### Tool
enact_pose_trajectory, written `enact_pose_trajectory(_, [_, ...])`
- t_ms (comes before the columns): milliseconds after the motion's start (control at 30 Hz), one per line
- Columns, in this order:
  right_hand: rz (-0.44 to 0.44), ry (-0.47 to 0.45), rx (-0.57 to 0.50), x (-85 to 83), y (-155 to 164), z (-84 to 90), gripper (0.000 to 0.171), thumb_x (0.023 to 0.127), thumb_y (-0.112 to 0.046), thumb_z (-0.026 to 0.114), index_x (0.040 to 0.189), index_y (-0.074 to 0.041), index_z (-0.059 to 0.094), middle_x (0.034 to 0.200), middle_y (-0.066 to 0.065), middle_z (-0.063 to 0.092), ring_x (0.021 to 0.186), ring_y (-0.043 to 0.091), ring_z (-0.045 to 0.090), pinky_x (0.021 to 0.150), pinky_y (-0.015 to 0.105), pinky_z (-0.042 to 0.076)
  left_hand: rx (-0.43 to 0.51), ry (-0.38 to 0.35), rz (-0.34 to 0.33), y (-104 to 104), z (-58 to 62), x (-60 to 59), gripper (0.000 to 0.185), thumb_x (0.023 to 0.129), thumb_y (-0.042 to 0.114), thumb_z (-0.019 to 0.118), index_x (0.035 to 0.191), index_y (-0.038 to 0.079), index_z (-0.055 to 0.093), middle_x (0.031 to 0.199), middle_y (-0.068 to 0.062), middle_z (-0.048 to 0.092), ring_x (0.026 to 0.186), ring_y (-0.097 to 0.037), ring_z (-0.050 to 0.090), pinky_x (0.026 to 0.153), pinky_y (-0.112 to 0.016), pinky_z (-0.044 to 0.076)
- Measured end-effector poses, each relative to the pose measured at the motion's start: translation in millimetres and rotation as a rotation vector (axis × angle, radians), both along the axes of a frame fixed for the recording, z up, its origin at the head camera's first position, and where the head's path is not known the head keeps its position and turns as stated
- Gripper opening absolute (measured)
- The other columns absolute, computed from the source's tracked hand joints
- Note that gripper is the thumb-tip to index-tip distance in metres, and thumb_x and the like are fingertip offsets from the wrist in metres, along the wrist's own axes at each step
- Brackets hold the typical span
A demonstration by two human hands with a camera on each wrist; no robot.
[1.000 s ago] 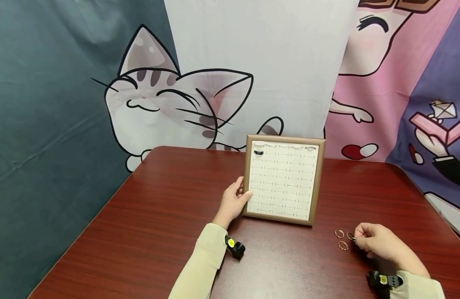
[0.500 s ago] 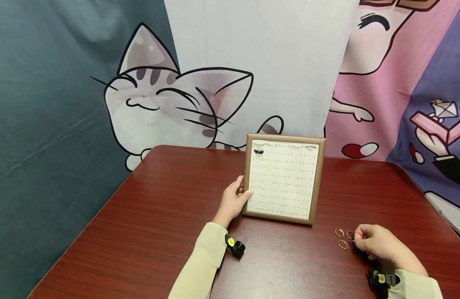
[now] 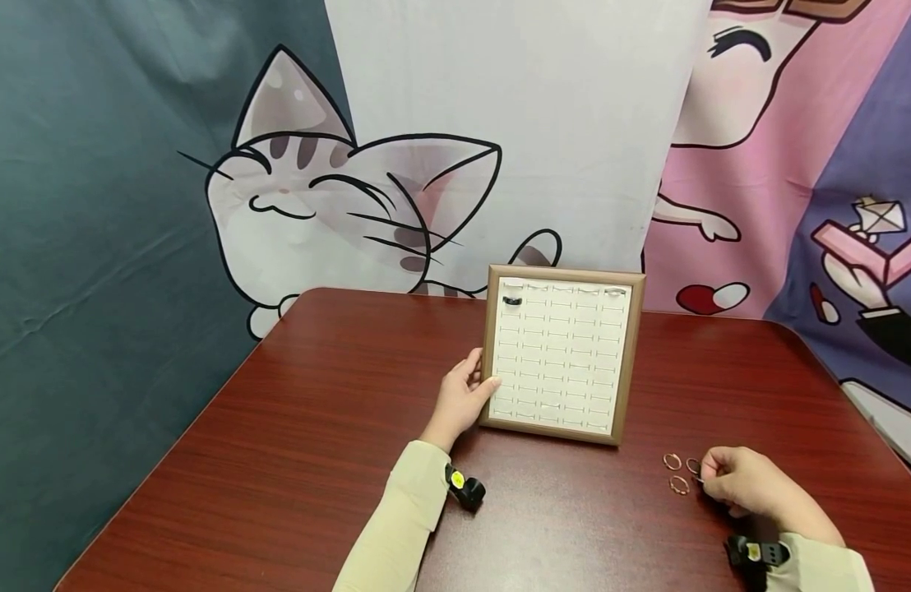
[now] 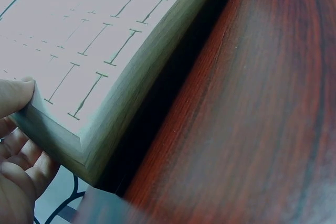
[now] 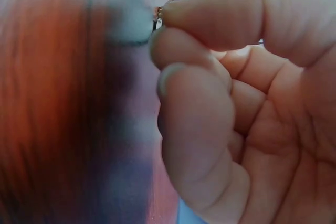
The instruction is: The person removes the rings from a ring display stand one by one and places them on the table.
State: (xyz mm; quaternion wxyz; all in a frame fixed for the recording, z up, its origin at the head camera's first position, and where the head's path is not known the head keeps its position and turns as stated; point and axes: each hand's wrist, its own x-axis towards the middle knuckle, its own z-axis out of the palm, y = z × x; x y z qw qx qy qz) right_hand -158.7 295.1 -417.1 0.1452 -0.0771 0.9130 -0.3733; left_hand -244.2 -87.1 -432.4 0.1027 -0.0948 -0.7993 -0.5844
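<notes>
The right hand (image 3: pixel 747 483) rests on the bench (image 3: pixel 315 460) at the near right, fingers (image 5: pixel 210 19) curled together and pinching a small ring (image 3: pixel 695 467); in the right wrist view the thumb and forefinger tips clamp its thin band, which is too small and too hidden to give its facing. Two more rings (image 3: pixel 675 473) lie flat on the bench just left of that hand. The ring tray (image 3: pixel 559 353), wood-framed with rows of white slots, stands propped at centre, its face tilted toward the near side. It holds one dark ring (image 3: pixel 511 301) in the far left corner slot. The left hand (image 3: pixel 459 403) grips the tray's left frame edge, thumb on the front, fingers behind.
</notes>
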Motion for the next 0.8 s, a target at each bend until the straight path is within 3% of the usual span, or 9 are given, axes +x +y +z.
enact_pose_trajectory(800, [0.005,-0.001,-0.019,-0.3,0.6,0.1,0.006,0.071,-0.002,0.057,0.071,-0.003,0.051,0.058,-0.004,0.043,0.050,0.007,0.045,0.043,0.025,0.046,0.003,0.017,0.003,0.2,-0.5,-0.1,0.057,0.085,0.011,0.066,0.135,-0.004,0.044,0.119,-0.020,0.056,0.104,-0.028,0.056,0.089,-0.038,0.050])
